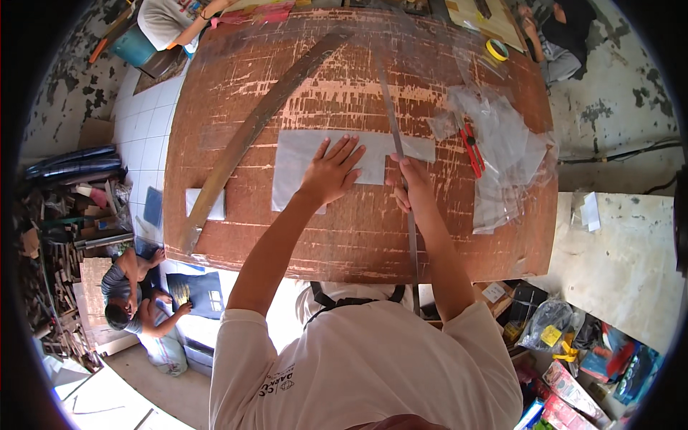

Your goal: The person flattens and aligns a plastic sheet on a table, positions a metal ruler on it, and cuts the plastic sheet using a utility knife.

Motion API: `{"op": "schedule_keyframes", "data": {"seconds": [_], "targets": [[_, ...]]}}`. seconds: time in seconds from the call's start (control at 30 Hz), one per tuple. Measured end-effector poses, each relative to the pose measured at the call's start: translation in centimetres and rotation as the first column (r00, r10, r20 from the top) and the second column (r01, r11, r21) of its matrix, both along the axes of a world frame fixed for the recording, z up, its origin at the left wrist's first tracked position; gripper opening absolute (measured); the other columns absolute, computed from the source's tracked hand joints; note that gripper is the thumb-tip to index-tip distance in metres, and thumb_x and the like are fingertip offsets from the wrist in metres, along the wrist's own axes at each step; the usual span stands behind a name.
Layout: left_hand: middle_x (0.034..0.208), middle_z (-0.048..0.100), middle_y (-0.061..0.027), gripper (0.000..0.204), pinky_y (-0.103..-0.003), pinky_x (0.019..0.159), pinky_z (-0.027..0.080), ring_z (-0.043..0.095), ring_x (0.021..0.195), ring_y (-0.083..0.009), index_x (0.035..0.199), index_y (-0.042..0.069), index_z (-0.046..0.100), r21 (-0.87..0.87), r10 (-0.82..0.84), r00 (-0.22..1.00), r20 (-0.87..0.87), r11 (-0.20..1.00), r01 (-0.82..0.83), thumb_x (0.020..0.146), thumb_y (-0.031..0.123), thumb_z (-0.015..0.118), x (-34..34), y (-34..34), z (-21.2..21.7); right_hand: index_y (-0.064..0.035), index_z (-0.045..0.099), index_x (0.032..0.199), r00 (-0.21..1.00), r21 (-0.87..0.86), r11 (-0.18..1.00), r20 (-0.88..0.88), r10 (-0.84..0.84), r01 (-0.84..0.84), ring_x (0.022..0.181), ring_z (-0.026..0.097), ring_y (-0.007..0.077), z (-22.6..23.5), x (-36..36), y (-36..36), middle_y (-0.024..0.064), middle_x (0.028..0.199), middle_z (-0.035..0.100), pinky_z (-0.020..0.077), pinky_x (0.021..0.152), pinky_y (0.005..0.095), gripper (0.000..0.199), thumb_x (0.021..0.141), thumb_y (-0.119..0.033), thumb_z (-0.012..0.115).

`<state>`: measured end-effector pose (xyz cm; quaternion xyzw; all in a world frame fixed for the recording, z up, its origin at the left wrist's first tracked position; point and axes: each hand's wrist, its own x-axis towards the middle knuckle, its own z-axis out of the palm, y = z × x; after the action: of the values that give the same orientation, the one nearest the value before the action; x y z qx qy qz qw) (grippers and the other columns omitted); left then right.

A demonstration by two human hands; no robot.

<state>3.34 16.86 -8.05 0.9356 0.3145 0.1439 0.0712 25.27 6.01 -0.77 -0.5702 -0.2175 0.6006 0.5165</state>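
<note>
My left hand [332, 172] lies flat with its fingers spread on a pale, translucent sheet [288, 168] near the middle of the brown worktable [236, 244]. My right hand [413, 185] is closed round a long, thin metal strip [390, 107], like a straightedge. The strip runs from the far part of the table past its near edge, crossing the sheet's right part. Beyond the strip, the sheet continues as a narrower band. Right of my right hand is a red-handled cutting tool [471, 152], beside a heap of crumpled clear plastic [505, 143].
A long wooden bar [265, 129] lies slantwise at left, over a small white piece [193, 203]. A yellow tape roll [497, 49] sits far right. One person [132, 301] sits at lower left; others are at the far corners. Boxes and bags [552, 326] crowd the lower right.
</note>
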Motion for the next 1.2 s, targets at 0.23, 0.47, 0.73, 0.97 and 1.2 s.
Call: {"op": "schedule_keyframes", "data": {"seconds": [0.23, 0.47, 0.73, 0.97, 1.2], "targets": [[0.168, 0.041, -0.0060, 0.054, -0.056, 0.128, 0.024, 0.037, 0.155, -0.0245, 0.157, 0.019, 0.050, 0.003, -0.004, 1.000, 0.004, 1.000, 0.004, 0.107, 0.041, 0.052, 0.1, 0.0, -0.3, 0.0035, 0.071, 0.121, 0.751, 0.112, 0.994, 0.656, -0.072, -0.003, 0.079, 0.072, 0.0167, -3.9, -1.1, -2.5, 0.0133, 0.094, 0.076, 0.0549, 0.071, 0.0305, 0.032, 0.100, -0.021, 0.072], [0.169, 0.038, -0.0074, 0.058, -0.056, 0.129, 0.021, 0.033, 0.157, -0.0260, 0.159, 0.019, 0.046, -0.053, 0.000, 1.000, -0.015, 0.999, -0.001, 0.106, 0.041, 0.052, 0.0, -0.1, -0.9, 0.0019, 0.069, 0.126, 0.512, 0.001, 0.998, 0.858, 0.028, -0.056, 0.097, 0.074, 0.0376, -2.2, -5.5, -1.8, 0.0222, 0.117, 0.075, 0.0588, 0.083, 0.0397, 0.037, 0.090, -0.004, 0.067], [0.172, 0.032, -0.0060, 0.061, -0.057, 0.130, 0.018, 0.024, 0.161, -0.0239, 0.162, 0.020, 0.042, -0.157, -0.008, 0.993, -0.118, 0.988, -0.011, 0.106, 0.045, 0.047, 0.5, 0.4, 0.4, 0.0004, 0.056, 0.143, 0.184, 0.037, 0.982, 0.983, -0.002, -0.186, 0.116, 0.068, 0.0434, -4.9, -9.6, -1.5, 0.0236, 0.155, 0.052, 0.0608, 0.090, 0.0492, 0.064, 0.080, 0.000, 0.064], [0.172, 0.031, -0.0069, 0.062, -0.055, 0.130, 0.020, 0.028, 0.159, -0.0261, 0.162, 0.019, 0.041, -0.072, -0.002, 0.997, -0.080, 0.997, -0.004, 0.107, 0.047, 0.046, 0.3, 0.4, -0.9, 0.0004, 0.056, 0.143, 0.218, -0.008, 0.993, 0.975, 0.034, -0.116, 0.117, 0.066, 0.0472, -4.6, -10.8, -1.9, 0.0260, 0.155, 0.050, 0.0596, 0.092, 0.0507, 0.062, 0.081, 0.001, 0.063], [0.174, 0.027, -0.0076, 0.059, -0.057, 0.128, 0.022, 0.027, 0.160, -0.0273, 0.162, 0.020, 0.040, -0.087, -0.019, 0.998, -0.054, 0.996, 0.014, 0.108, 0.044, 0.046, 0.2, 0.5, -0.7, 0.0010, 0.053, 0.146, 0.184, -0.038, 0.994, 0.981, 0.057, -0.106, 0.112, 0.070, 0.0462, -5.7, -11.0, -2.4, 0.0267, 0.162, 0.040, 0.0623, 0.083, 0.0514, 0.066, 0.081, -0.003, 0.065]]}}
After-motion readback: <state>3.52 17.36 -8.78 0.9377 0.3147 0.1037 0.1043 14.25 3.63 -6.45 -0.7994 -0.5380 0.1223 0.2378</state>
